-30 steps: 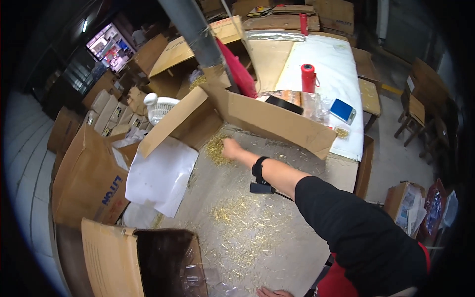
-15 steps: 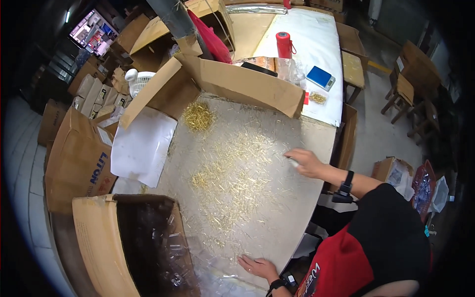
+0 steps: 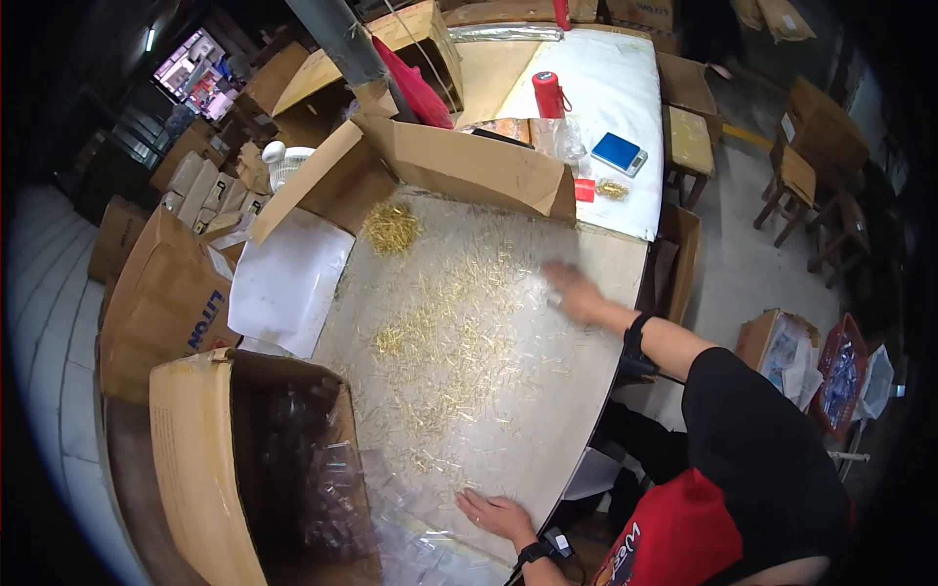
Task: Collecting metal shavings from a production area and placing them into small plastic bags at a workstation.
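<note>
At the near left, an open cardboard box holds clear plastic bags. Thin brass pins lie scattered over the table, a pile at the far left. The right hand, blurred, rests on the table's right side, seemingly spread. The left hand lies flat, fingers spread, at the near edge.

One head-worn fisheye camera looks steeply down on the table from close above.
</note>
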`<act>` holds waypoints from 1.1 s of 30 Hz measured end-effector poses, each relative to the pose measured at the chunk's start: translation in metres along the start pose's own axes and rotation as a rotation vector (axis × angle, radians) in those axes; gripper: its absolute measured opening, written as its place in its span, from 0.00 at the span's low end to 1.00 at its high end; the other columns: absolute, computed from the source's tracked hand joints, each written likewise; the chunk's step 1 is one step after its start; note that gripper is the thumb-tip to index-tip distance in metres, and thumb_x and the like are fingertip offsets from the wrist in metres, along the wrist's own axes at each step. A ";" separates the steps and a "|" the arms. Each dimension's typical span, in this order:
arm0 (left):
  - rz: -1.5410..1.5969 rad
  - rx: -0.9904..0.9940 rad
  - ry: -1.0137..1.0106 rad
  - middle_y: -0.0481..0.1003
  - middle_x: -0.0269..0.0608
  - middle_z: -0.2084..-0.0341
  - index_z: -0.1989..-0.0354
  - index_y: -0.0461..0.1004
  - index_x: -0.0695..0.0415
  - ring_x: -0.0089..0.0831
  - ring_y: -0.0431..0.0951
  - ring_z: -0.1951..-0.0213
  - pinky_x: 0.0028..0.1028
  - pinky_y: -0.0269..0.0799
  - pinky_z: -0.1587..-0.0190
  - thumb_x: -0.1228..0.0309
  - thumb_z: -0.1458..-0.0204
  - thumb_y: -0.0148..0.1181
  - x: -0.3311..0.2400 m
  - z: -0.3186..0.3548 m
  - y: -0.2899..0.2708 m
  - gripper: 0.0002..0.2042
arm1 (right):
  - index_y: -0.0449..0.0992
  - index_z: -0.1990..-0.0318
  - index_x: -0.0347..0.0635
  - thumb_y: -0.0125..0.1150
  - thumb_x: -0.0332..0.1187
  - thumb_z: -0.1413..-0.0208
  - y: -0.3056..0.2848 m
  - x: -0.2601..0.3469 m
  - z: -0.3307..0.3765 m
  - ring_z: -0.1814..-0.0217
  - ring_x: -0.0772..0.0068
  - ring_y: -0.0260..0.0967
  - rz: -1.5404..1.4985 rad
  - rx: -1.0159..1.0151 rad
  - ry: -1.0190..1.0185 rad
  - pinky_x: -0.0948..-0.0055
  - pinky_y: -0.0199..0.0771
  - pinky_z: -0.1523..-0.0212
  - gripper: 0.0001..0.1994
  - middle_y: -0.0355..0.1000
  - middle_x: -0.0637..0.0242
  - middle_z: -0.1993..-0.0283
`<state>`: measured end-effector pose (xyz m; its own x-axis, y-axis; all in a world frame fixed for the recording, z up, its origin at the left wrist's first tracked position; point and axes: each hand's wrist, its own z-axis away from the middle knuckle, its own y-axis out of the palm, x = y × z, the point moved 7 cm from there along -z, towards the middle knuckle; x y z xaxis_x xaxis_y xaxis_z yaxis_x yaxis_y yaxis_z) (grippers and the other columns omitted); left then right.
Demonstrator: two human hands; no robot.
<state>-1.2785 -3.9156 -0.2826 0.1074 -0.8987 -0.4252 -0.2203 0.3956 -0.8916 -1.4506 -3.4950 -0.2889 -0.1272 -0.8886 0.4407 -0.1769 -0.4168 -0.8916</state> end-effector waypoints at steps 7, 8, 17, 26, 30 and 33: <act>-0.015 -0.025 0.031 0.56 0.62 0.44 0.48 0.59 0.71 0.55 0.54 0.41 0.44 0.49 0.39 0.79 0.56 0.40 0.005 0.004 0.000 0.23 | 0.53 0.39 0.37 0.43 0.32 0.49 -0.022 0.002 -0.078 0.32 0.55 0.44 -0.007 -0.104 -0.091 0.61 0.41 0.33 0.27 0.47 0.53 0.34; -0.020 -0.020 0.021 0.57 0.63 0.44 0.48 0.59 0.72 0.56 0.54 0.41 0.44 0.50 0.39 0.79 0.57 0.40 0.004 0.001 0.003 0.23 | 0.53 0.39 0.37 0.43 0.31 0.50 -0.027 -0.010 -0.094 0.32 0.55 0.44 0.021 -0.107 -0.070 0.61 0.42 0.34 0.27 0.47 0.54 0.34; -0.005 -0.064 0.010 0.57 0.63 0.44 0.48 0.61 0.71 0.55 0.54 0.41 0.45 0.49 0.39 0.77 0.59 0.43 0.009 0.001 0.002 0.24 | 0.53 0.39 0.34 0.45 0.28 0.51 -0.006 0.044 -0.089 0.31 0.54 0.41 -0.318 0.119 -0.430 0.62 0.41 0.33 0.28 0.48 0.49 0.35; -0.070 -0.084 0.131 0.63 0.66 0.51 0.52 0.65 0.74 0.57 0.62 0.46 0.44 0.57 0.42 0.79 0.52 0.41 -0.028 -0.006 -0.013 0.18 | 0.51 0.38 0.34 0.43 0.31 0.48 0.030 0.024 -0.136 0.31 0.55 0.41 -0.190 0.225 -0.305 0.62 0.41 0.33 0.28 0.47 0.49 0.34; -0.010 -0.140 0.178 0.63 0.67 0.51 0.52 0.65 0.74 0.57 0.61 0.46 0.43 0.56 0.41 0.79 0.53 0.42 -0.028 -0.003 -0.017 0.18 | 0.56 0.42 0.32 0.51 0.30 0.52 -0.021 0.027 -0.057 0.33 0.50 0.45 -0.333 -0.051 -0.326 0.61 0.46 0.35 0.28 0.52 0.48 0.37; -0.052 -0.102 0.126 0.63 0.67 0.51 0.52 0.65 0.74 0.58 0.61 0.46 0.43 0.56 0.41 0.79 0.54 0.43 -0.026 0.003 -0.021 0.19 | 0.55 0.42 0.31 0.51 0.31 0.51 -0.053 -0.015 0.009 0.34 0.49 0.45 -0.148 -0.204 0.023 0.61 0.47 0.36 0.27 0.51 0.46 0.38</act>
<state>-1.2738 -3.9000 -0.2529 0.0005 -0.9365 -0.3507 -0.3154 0.3326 -0.8888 -1.4304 -3.4608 -0.2491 -0.1071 -0.8152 0.5692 -0.3879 -0.4929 -0.7789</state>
